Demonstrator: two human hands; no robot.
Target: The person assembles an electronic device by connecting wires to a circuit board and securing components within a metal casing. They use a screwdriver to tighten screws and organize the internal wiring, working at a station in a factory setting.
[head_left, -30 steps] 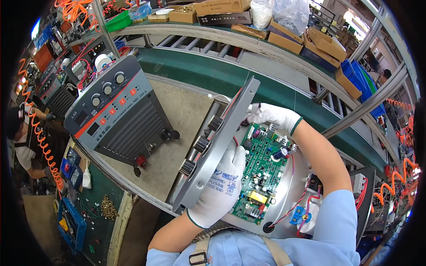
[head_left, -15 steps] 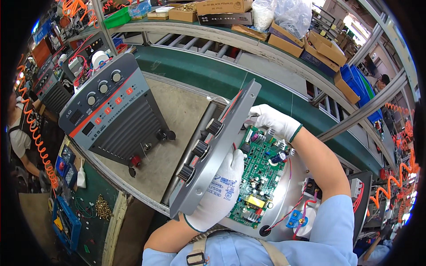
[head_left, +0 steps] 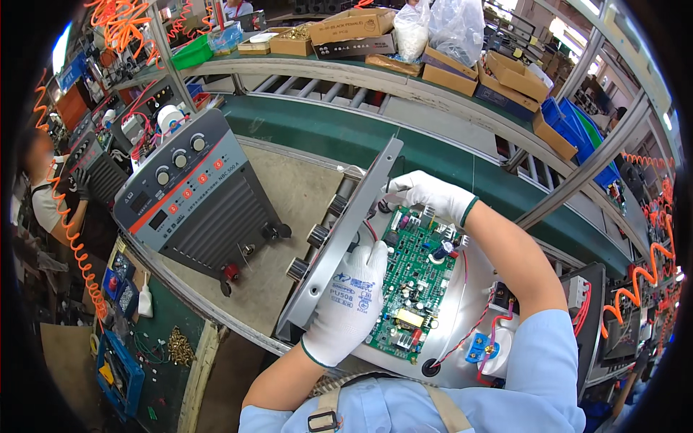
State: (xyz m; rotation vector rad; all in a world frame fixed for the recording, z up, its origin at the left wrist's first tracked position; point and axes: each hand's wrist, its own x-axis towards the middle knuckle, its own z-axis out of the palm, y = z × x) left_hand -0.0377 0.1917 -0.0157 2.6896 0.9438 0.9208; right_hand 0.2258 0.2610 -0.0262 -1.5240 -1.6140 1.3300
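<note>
A grey front panel (head_left: 361, 209) with black knobs stands tilted in front of me, its knob side facing left. Behind it, my left hand (head_left: 349, 303) in a white glove lies against the panel's back, fingers bent together near a red wire. Its fingertips are partly hidden. My right hand (head_left: 433, 196), also gloved, is at the upper back of the panel with fingers pinched beside dark wires; what they grip is hidden. Between the hands and my body lies a green circuit board (head_left: 415, 281) on a silvery metal plate (head_left: 462, 317).
A finished-looking grey welding machine (head_left: 198, 198) stands at left on the worktop. Beyond run a green conveyor (head_left: 289, 130) and a roller track (head_left: 332, 94). Cardboard boxes (head_left: 354, 36) line the far shelf. A blue tray (head_left: 119, 375) is at lower left. A co-worker (head_left: 47, 187) stands far left.
The panel has shifted left and turned slightly, showing more of the wires behind it. Both hands have moved slightly left with it. The co-worker at left has raised a gloved hand.
</note>
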